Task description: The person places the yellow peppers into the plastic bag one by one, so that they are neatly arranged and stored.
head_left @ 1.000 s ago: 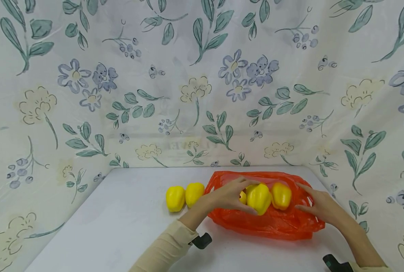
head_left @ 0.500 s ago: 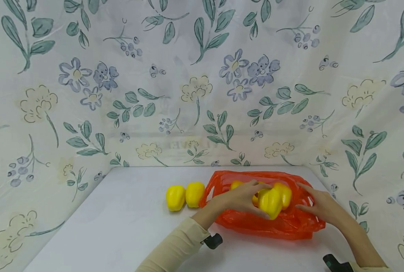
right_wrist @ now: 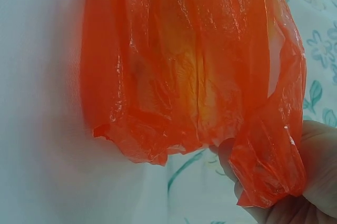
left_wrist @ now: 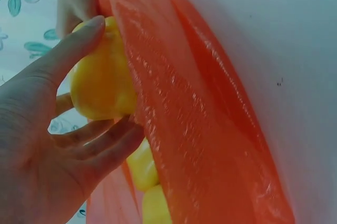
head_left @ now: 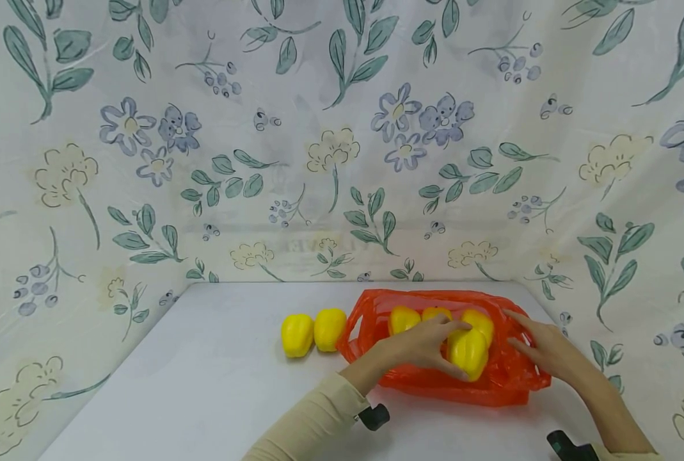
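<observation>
A yellow bell pepper (head_left: 469, 355) is held by my left hand (head_left: 430, 346), thumb on one side and fingers on the other, at the opening of a red plastic bag (head_left: 434, 385). The left wrist view shows this pepper (left_wrist: 102, 82) beside the bag's edge (left_wrist: 184, 108). My right hand (head_left: 551, 349) grips the bag's right end; in the right wrist view, bunched plastic (right_wrist: 271, 171) sits between thumb and fingers. Inside the bag lie further yellow peppers: one at left (head_left: 404, 319), one in the middle (head_left: 436, 313), and one behind the held pepper (head_left: 480, 322).
Two more yellow peppers (head_left: 297, 335) stand side by side on the white table (head_left: 203, 384), left of the bag. A floral curtain (head_left: 330, 192) rises behind the table and at both sides.
My left hand has moved right and slightly toward the front with the pepper, uncovering the peppers at the bag's left and middle. The right hand has stayed at the bag's right end.
</observation>
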Tool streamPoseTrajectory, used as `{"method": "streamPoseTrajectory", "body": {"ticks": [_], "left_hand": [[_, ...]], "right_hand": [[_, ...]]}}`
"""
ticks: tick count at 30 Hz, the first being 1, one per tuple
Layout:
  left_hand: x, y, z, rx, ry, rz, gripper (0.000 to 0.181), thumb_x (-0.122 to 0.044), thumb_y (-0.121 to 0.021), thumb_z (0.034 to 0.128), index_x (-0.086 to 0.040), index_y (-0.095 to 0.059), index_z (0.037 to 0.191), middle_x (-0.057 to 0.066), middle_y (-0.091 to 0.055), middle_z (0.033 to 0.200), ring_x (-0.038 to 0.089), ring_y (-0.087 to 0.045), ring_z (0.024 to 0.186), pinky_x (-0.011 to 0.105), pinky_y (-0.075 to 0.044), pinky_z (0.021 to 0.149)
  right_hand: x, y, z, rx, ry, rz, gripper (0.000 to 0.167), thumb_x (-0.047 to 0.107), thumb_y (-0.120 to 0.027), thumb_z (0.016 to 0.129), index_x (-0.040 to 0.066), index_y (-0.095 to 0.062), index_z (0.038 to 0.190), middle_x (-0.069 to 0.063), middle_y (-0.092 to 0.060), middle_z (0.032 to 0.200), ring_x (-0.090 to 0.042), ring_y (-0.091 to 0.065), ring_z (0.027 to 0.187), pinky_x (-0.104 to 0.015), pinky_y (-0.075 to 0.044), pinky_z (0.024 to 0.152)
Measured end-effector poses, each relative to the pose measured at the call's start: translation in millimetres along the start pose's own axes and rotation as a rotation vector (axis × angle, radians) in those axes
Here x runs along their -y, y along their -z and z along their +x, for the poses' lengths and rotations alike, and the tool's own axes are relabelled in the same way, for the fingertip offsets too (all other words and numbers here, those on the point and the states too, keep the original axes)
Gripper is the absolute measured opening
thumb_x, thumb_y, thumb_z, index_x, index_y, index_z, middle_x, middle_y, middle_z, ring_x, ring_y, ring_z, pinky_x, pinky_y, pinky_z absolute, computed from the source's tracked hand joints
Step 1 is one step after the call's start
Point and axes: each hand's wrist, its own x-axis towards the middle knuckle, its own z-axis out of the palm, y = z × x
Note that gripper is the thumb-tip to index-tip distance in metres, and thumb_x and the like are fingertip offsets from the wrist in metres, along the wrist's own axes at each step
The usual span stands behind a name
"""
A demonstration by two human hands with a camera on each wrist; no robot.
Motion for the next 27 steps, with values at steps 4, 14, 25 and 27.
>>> {"method": "streamPoseTrajectory", "body": {"ticks": [4, 14, 25, 27], "left_hand": [[-4.5, -5.4, 3.6, -0.002, 0.007, 0.013, 0.080, -0.057, -0.074, 0.0780, -0.042, -0.035, 0.146, -0.008, -0.042, 0.145, 0.006, -0.045, 0.123, 0.024, -0.051, 0.094], [-15.8, -19.0, 13.2, -0.008, 0.024, 0.101, 0.079, -0.058, -0.073, 0.0790, -0.040, -0.036, 0.146, -0.003, -0.043, 0.146, 0.009, -0.051, 0.118, 0.027, -0.052, 0.093], [-19.7, -31.0, 17.4, 0.010, 0.029, 0.152, 0.075, -0.053, -0.074, 0.0812, -0.036, -0.039, 0.145, -0.007, -0.047, 0.134, 0.005, -0.052, 0.105, 0.020, -0.050, 0.091], [-19.8, -32.8, 17.4, 0.003, 0.030, 0.162, 0.075, -0.052, -0.074, 0.0813, -0.036, -0.039, 0.145, -0.006, -0.048, 0.134, 0.005, -0.053, 0.105, 0.019, -0.050, 0.091]], "right_hand": [[-1.1, 0.6, -0.4, 0.006, 0.001, -0.004, 0.061, 0.017, -0.067, 0.091, -0.001, -0.041, 0.143, -0.028, -0.063, 0.117, -0.012, -0.063, 0.078, -0.031, -0.061, 0.065], [-3.2, -0.2, -1.2, 0.010, 0.003, 0.011, 0.061, 0.014, -0.067, 0.091, -0.001, -0.040, 0.144, -0.030, -0.061, 0.120, -0.012, -0.063, 0.078, -0.029, -0.060, 0.063], [-0.6, 0.2, -1.3, 0.005, 0.010, 0.006, 0.062, 0.014, -0.068, 0.091, -0.001, -0.040, 0.144, -0.030, -0.061, 0.121, -0.014, -0.065, 0.081, -0.029, -0.060, 0.063], [-0.5, 0.4, -1.5, 0.009, 0.006, 0.010, 0.062, 0.015, -0.068, 0.091, -0.001, -0.040, 0.144, -0.030, -0.062, 0.120, -0.011, -0.064, 0.078, -0.028, -0.060, 0.063]]}}
